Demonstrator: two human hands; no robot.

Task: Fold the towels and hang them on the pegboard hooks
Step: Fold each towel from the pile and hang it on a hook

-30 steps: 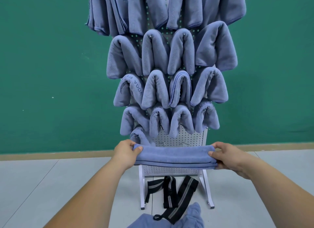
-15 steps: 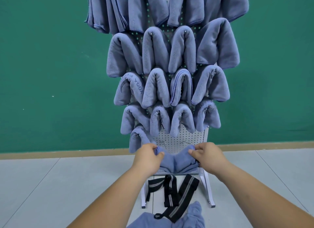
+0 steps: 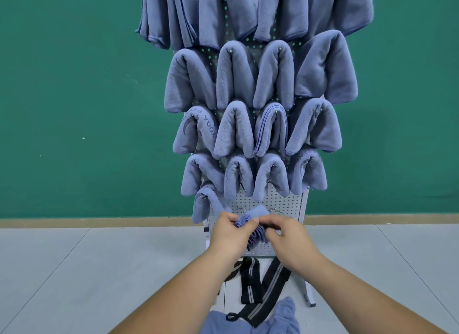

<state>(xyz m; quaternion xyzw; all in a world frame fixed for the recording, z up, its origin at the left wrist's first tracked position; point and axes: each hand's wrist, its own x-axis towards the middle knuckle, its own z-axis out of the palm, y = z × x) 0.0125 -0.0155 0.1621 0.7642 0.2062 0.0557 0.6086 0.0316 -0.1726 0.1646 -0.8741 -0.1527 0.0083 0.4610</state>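
Many hung towels [image 3: 236, 80] on white pegboard [image 3: 280, 204], green wall [image 3: 74, 85], grey tiled floor [image 3: 74, 271]

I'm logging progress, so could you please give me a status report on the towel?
Left hand, right hand both grip folded blue towel. Towel at lower pegboard, hooked or not unclear. Nothing in the way.

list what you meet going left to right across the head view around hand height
hanging towel → left hand → folded towel pinched by both hands' fingers → right hand
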